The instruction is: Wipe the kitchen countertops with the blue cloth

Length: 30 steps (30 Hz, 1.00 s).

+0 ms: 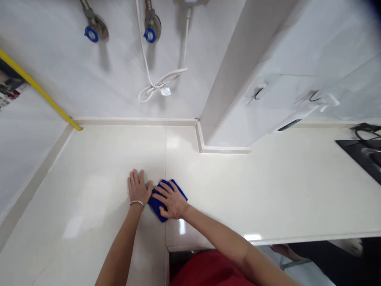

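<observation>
- Blue cloth (155, 206): lying just below the centre of the frame, folded or bunched, and crossing the thin seam (165, 157) in the tabletop (268, 194).
- Technique: the step in hand appears to be wiping. Doing it well probably calls for spreading the cloth flat under the whole palm, pressing evenly, overlapping the strokes and going along the seam, where dirt may be lodging.
- Right hand (176, 203): reaching in from the lower right of the frame and lying palm down over the cloth. Its fingers are spreading moderately wide, pressing on the fabric rather than closing around it.
- Left hand (138, 191): resting palm down on the tabletop, left of the cloth, and wearing a bracelet (137, 202) at the wrist. Its fingers are extending forward, only slightly apart, with the thumb standing out toward the cloth; they are holding nothing. Whether the thumb is touching the fabric cannot be told.
- Surroundings: a raised edging (133, 122) is running along the wall behind; a yellow pipe (44, 93) is descending at upper left, and a looped white cord (151, 87) is hanging at upper centre.
</observation>
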{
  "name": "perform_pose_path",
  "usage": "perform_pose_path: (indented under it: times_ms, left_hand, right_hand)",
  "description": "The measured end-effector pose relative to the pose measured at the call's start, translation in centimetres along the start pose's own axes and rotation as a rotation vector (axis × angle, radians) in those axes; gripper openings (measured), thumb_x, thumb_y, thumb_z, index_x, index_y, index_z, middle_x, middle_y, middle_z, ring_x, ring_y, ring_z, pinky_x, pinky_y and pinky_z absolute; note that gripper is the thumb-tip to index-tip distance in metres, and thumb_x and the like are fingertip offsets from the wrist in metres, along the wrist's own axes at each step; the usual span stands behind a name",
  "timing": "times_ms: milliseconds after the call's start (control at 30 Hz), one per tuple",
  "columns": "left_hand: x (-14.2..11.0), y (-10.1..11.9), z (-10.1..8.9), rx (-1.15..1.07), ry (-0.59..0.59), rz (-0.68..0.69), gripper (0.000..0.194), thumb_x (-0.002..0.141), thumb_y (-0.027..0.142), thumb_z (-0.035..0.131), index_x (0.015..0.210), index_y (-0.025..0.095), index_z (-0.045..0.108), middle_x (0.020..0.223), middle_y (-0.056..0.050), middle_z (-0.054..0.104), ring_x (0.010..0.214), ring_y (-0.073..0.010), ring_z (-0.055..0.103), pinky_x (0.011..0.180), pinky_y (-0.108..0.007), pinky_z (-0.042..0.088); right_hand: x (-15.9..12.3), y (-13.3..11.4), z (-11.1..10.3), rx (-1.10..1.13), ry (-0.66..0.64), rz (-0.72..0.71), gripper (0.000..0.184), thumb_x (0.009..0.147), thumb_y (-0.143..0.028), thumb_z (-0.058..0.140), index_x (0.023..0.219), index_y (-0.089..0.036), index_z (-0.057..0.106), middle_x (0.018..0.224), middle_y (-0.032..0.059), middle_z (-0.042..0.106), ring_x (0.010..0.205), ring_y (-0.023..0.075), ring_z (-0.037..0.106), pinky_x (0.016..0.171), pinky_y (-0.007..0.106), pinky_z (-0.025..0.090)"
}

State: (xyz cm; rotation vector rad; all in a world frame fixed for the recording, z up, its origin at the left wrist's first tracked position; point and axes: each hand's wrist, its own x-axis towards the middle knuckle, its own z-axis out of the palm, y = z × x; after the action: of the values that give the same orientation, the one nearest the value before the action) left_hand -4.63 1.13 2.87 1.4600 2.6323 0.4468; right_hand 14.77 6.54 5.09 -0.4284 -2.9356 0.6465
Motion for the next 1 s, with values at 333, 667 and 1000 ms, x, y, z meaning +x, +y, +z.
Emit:
perform_pose_path:
  times_ms: [333,667,1000]
  left_hand:
    - [0.2,-0.4,0.5,0.076,0.073,0.024,0.068,0.092,0.043,0.040,0.149,0.007,0.036,0.162,-0.027,0.025,0.153,-0.0401,0.015,0.123,-0.059,0.019]
    - [0.1,-0.8,1.3,0.056,0.165,0.058,0.067,0.091,0.043,0.040,0.146,0.005,0.041,0.160,-0.027,0.028,0.152,-0.0388,0.017,0.122,-0.059,0.021]
    - [0.2,-0.6,0.6,0.086,0.164,0.068,0.066,0.091,0.043,0.038,0.144,0.004,0.044,0.158,-0.028,0.031,0.152,-0.0377,0.017,0.121,-0.059,0.025]
  right_hand:
    - [-4.1,13.1,-4.9,-0.287,0.248,0.585,0.059,0.093,-0.039,0.041,0.151,-0.029,0.039,0.159,0.0028,0.037,0.147,0.0276,0.024,0.121,0.053,0.012]
    - [-9.4,13.2,-3.0,-0.462,0.262,0.717,0.064,0.092,-0.030,0.037,0.155,-0.021,0.031,0.161,0.0115,0.032,0.150,0.0344,0.019,0.117,0.063,0.018]
    - [2.9,15.1,-5.8,-0.140,0.100,0.178,0.067,0.087,-0.039,0.048,0.152,-0.027,0.037,0.162,0.0047,0.031,0.152,0.0287,0.014,0.123,0.056,0.003]
